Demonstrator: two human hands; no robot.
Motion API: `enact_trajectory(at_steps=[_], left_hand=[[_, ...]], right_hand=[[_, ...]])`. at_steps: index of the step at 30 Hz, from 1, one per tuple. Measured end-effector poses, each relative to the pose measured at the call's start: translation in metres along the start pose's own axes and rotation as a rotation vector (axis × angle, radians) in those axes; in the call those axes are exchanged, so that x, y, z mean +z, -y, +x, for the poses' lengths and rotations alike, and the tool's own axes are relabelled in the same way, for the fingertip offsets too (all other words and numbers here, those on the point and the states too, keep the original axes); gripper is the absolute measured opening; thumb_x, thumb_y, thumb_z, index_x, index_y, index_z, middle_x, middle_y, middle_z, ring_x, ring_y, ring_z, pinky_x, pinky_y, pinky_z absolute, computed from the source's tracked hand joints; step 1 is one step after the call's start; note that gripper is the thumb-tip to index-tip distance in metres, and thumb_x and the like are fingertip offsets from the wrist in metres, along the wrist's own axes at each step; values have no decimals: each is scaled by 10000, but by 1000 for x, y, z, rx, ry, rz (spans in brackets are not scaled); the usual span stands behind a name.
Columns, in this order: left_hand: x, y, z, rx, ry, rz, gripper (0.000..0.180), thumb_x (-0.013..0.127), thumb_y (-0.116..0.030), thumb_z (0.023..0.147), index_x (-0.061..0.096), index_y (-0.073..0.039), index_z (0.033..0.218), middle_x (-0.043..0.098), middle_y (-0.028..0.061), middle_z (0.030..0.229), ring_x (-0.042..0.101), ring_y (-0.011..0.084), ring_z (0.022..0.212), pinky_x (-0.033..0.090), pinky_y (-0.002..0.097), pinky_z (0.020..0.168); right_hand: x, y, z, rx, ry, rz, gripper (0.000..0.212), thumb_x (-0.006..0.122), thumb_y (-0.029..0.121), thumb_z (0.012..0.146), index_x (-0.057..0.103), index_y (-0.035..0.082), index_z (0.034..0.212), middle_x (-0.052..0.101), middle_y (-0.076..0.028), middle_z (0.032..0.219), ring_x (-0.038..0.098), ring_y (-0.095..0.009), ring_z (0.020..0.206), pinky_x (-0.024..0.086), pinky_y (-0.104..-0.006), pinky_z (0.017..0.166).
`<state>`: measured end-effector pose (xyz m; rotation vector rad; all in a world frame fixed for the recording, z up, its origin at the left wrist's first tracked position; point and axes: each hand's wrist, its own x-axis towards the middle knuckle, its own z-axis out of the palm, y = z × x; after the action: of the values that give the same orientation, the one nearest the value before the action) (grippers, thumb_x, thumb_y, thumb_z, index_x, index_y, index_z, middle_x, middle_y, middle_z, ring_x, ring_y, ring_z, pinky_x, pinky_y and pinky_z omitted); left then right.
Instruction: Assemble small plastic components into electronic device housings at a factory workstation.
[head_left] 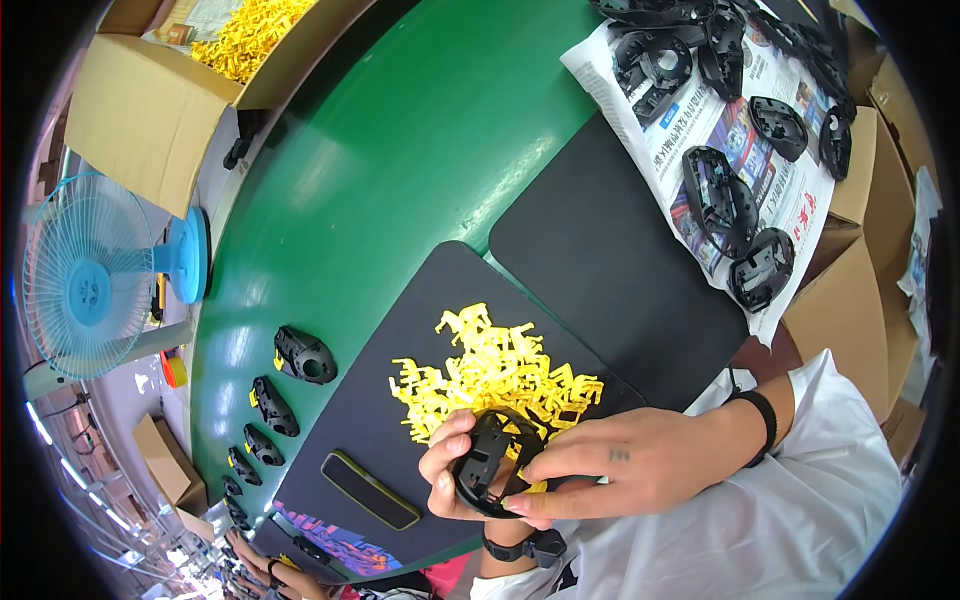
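My left hand (pixel 444 472) is wrapped around a black computer-mouse shell (pixel 484 452), its hollow side showing. My right hand (pixel 632 462) reaches across to the shell, fingertips closed at its lower edge on a small yellow plastic part (pixel 536 488); how far the part sits inside the shell is hidden by the fingers. Just beyond both hands, a loose pile of yellow plastic parts (pixel 490 365) covers the middle of a black mat (pixel 400 330). A dark phone (pixel 370 490) lies on that mat, left of my left hand.
Several black shells (pixel 305 355) with yellow parts stand in a row at left. More shells (pixel 718 195) lie on newspaper (pixel 665 150) at far right, beside cardboard boxes (pixel 840 300). A box of yellow parts (pixel 150 110) and blue fan (pixel 90 285) stand left. Another person's hand (pixel 285 575) shows lower left.
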<state>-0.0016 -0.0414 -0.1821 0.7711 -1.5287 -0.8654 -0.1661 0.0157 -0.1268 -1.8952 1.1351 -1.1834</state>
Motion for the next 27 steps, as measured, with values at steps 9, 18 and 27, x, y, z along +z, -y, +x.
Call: enact_trajectory(at_steps=[9,18,27], left_hand=[[-4,14,36,82,360,108,799,647,-548,818,335,-62,1371,495,195,1191,564,319,1023,465,452,904],[-10,89,140,-888,62,-711,711,383,-581,971,340,-65,1457,515,159,1310,558,298,1114,465,450,953],[-49,138,172,-274,113,644,489,603,-235,956,475,40,1339,506,159,1357,469,236,1263,352,334,1057]], right_hand=[[-28,-11,-2,78,16,210,489,617,140,889,496,93,1361,562,-128,1310,616,-269,1082,528,-381,876],[-172,-28,-63,617,-451,-716,304,664,129,836,639,68,1133,655,-118,1113,622,-307,1017,496,-389,897],[-244,-87,-145,948,-272,-1088,611,674,0,740,517,59,1328,521,-182,1339,499,-365,1227,397,-422,1038]])
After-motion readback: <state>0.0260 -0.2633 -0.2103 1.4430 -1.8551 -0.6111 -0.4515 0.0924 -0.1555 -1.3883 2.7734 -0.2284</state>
